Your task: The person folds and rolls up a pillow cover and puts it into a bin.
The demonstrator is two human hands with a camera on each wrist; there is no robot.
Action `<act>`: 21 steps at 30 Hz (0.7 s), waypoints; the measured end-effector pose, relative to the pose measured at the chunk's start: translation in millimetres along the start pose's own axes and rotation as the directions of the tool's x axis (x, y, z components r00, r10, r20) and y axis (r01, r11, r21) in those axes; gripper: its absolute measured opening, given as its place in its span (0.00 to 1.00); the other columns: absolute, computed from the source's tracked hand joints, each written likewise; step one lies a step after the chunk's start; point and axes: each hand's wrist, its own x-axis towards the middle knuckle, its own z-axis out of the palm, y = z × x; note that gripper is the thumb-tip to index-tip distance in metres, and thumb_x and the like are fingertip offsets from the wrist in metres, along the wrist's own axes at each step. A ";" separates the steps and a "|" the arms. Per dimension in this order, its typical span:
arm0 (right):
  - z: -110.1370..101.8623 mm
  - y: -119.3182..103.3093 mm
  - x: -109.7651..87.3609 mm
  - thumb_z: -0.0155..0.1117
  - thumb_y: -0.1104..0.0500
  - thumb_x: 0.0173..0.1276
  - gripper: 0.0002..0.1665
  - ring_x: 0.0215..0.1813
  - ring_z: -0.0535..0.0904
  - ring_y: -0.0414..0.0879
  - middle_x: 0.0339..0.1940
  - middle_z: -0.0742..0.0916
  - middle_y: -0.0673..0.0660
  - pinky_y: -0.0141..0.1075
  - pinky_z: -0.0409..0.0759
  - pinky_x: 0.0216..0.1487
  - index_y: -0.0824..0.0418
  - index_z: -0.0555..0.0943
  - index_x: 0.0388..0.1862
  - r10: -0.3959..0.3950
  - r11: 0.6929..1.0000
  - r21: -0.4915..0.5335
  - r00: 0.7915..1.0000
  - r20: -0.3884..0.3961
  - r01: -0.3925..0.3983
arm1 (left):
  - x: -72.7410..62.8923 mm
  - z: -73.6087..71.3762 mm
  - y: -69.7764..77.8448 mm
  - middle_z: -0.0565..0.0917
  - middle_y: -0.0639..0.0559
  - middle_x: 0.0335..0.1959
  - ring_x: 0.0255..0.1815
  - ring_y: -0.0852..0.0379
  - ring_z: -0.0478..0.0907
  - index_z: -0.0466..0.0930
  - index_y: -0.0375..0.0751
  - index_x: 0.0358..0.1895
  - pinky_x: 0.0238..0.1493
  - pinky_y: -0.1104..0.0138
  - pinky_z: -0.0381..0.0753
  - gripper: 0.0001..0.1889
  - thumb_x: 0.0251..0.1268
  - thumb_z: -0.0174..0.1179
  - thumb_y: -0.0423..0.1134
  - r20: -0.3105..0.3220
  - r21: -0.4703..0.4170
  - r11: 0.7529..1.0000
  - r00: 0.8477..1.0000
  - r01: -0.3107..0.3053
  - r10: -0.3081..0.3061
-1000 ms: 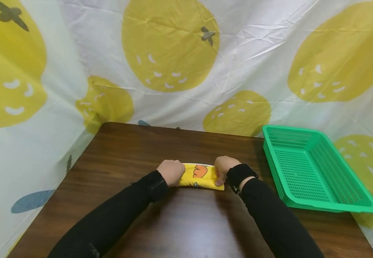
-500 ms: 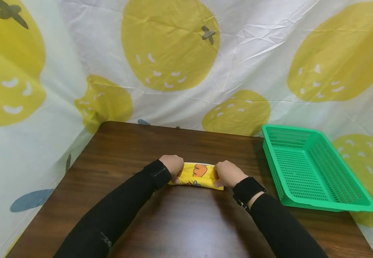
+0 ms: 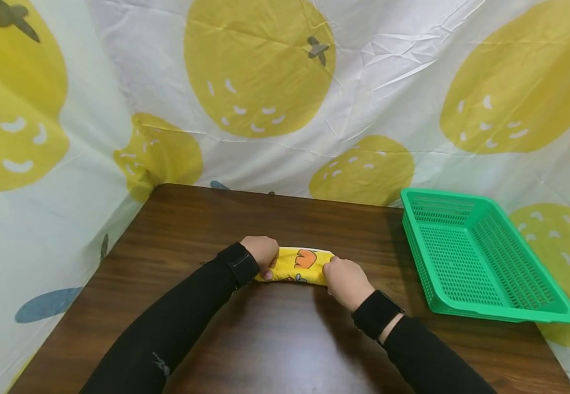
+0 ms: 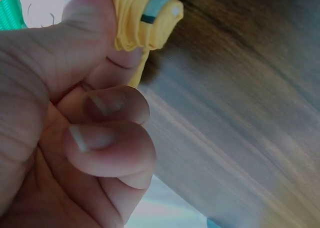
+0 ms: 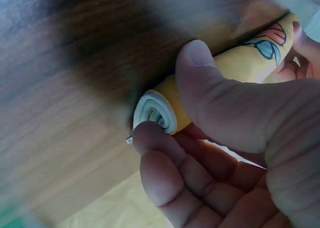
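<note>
A rolled-up yellow cloth [image 3: 297, 265] with an orange and blue print lies crosswise on the brown table [image 3: 285, 334]. My left hand [image 3: 262, 254] pinches its left end between thumb and fingers. In the left wrist view the folded layers of the cloth [image 4: 142, 16] bunch above the curled fingers. My right hand [image 3: 347, 281] holds the right end. In the right wrist view the thumb lies along the near side of the cloth [image 5: 235, 66], other fingers tucked behind it. White inner layers show in the spiral end, with a small tag beside it.
A green plastic basket [image 3: 462, 262] stands on the table's right side, with nothing in it. Behind and to the left hangs a white curtain [image 3: 265, 158] printed with big yellow fruit, meeting the table's far edge.
My left hand first shifts slightly left and away along the cloth, then stays. My right hand changes its grip, lowering toward me, and its thumb drops out of sight in the head view.
</note>
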 end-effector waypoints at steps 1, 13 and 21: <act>0.2 0.2 0.2 0.87 0.63 0.54 0.17 0.32 0.86 0.55 0.35 0.89 0.64 0.50 0.90 0.42 0.68 0.88 0.38 -0.004 1.000 -0.008 1.000 -0.009 0.003 | -0.5 0.2 -0.2 0.75 0.55 0.23 0.29 0.55 0.72 0.78 0.48 0.20 0.35 0.62 0.71 0.19 0.52 0.85 0.41 -0.005 0.000 1.000 1.000 0.000 0.000; -2.2 14.1 14.0 0.79 0.65 0.61 0.09 0.31 0.84 0.55 0.29 0.87 0.62 0.52 0.87 0.40 0.68 0.85 0.33 -0.036 0.999 0.013 0.999 0.020 0.035 | 2.4 1.6 -6.0 0.77 0.55 0.24 0.29 0.54 0.74 0.78 0.48 0.22 0.36 0.57 0.79 0.22 0.47 0.86 0.50 -0.098 0.081 0.996 0.995 -0.026 0.034; -7.5 26.0 27.8 0.82 0.64 0.56 0.12 0.27 0.73 0.49 0.24 0.81 0.55 0.46 0.82 0.37 0.65 0.84 0.31 -0.019 0.996 0.093 0.991 0.132 0.006 | 29.1 23.2 -18.7 0.77 0.55 0.24 0.26 0.55 0.73 0.82 0.48 0.28 0.28 0.54 0.80 0.19 0.33 0.82 0.47 -0.220 0.187 0.982 0.972 -0.042 0.084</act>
